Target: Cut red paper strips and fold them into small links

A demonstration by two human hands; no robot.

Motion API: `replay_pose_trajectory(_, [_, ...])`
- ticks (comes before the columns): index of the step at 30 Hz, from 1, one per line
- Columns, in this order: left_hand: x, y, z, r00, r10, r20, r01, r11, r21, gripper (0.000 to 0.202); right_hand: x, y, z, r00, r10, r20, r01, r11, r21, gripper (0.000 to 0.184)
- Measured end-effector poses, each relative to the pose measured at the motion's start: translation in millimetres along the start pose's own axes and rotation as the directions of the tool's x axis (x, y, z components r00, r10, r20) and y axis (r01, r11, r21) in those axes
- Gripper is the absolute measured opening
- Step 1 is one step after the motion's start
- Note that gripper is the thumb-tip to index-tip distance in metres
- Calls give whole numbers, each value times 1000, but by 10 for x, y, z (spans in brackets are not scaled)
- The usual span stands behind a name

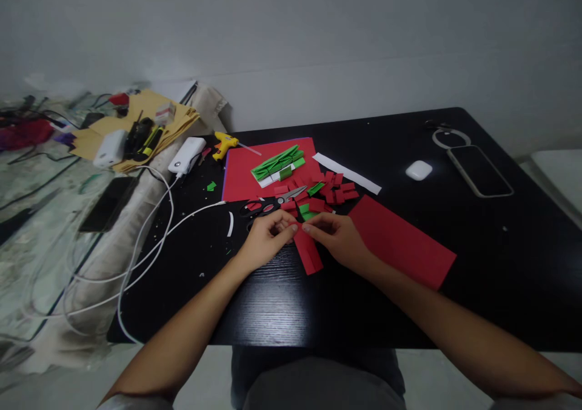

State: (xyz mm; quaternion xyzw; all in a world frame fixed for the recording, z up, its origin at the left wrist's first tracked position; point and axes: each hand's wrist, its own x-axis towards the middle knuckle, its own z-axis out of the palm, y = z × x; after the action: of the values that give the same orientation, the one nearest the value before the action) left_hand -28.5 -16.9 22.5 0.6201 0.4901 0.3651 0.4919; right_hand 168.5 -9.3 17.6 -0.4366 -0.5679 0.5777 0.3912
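Between my two hands a narrow red paper strip [308, 255] with a lengthwise crease hangs toward me over the black table. My left hand [271, 234] pinches its far end from the left, thumb on top. From the right, my right hand [334, 234] pinches the same end, thumb tip close to the other. Just beyond the hands lie scissors [273, 204] with black handles, partly hidden by my left hand. Around the blades are several small folded red paper pieces [334, 188] and a few green ones [315, 188]. A larger red sheet [400, 240] lies under my right forearm.
Red sheets [236, 176] carry a folded green paper bundle [278, 162]. A yellow glue gun [224, 145], a white power bank [187, 155] and white cables [170, 231] are on the left. A white strip [348, 172], earbud case [419, 170] and phone [479, 170] lie right.
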Motion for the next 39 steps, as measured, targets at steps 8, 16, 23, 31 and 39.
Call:
replay_pose_trajectory(8, [-7,29,-2,999,34,18,-35,997,65,21,0,10,7,1000,-15,-1,15,1000,-14,17])
replay_pose_trajectory(16, [-16,8,-10,997,70,36,-73,991,108,24,-7,10,13,1000,-13,20,14,999,-38,16])
replay_pose_trajectory(23, [-18,18,-5,995,100,27,-103,985,135,23,2,8,10,1000,-15,25,16,999,-40,14])
replay_pose_trajectory(31, [-18,11,-1,993,104,46,-110,983,146,22,7,-10,17,999,-1,37,1,1000,-3,15])
replay_pose_trajectory(39, [-10,6,2,996,89,9,-89,988,126,20,26,-1,-10,997,50,65,-52,998,29,16])
